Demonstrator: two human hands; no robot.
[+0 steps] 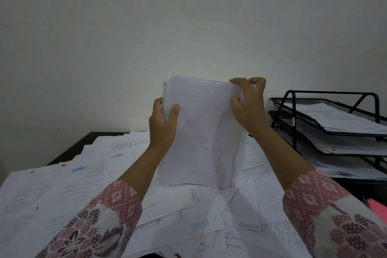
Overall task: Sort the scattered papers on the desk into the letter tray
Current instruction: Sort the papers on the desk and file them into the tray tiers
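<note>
Upright paper stack amid scattered papers (letter tray right, part-filled)

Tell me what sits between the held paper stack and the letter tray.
Head view: the right hand, pinching the top corner of the stack, and its forearm; below them, loose sheets lie toward the tray.

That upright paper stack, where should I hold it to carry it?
Likely by its long side edges, one hand from each side: the stack stands on its short edge, so both sides are free, as the left hand grips now.
</note>
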